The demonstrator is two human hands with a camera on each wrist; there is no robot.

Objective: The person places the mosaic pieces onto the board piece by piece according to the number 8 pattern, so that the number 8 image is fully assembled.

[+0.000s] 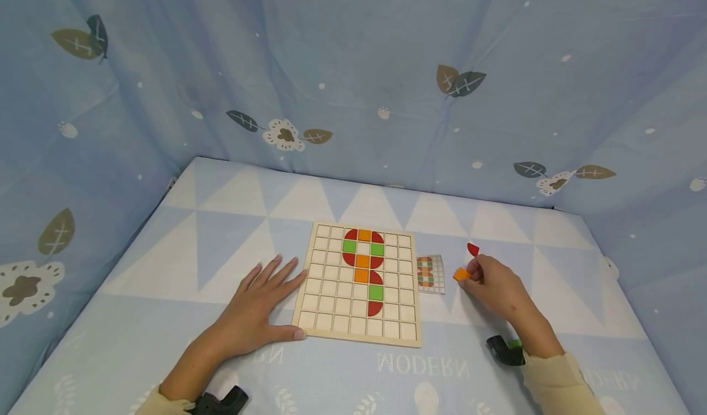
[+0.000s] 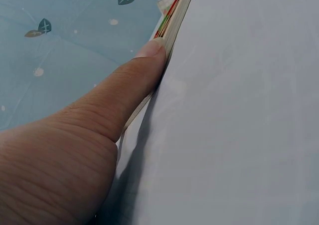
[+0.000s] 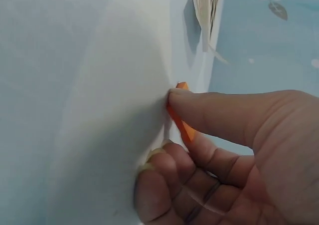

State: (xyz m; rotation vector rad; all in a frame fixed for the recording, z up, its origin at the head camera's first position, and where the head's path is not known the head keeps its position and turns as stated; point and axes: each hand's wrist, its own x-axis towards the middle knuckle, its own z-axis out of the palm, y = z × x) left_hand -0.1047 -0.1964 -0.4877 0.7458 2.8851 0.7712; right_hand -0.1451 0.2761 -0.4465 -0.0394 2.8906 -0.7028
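A wooden grid board point(image 1: 337, 289) lies on the table, with red quarter-round, green and orange square tiles forming a figure in its cells. My left hand point(image 1: 254, 310) is spread flat along the board's left side, its thumb touching the near-left corner; in the left wrist view the thumb point(image 2: 124, 85) presses the board's edge. To the right of the board, my right hand point(image 1: 497, 286) pinches an orange square tile point(image 1: 461, 274) between thumb and fingers, low over the table. A red quarter-round tile point(image 1: 473, 249) shows just beyond those fingers.
A pattern card point(image 1: 436, 275) with a small coloured grid lies against the board's right edge. Part of a green tile point(image 1: 515, 344) shows beside the right wrist's black camera mount point(image 1: 505, 350). Blue patterned curtains point(image 1: 353, 83) stand around the table.
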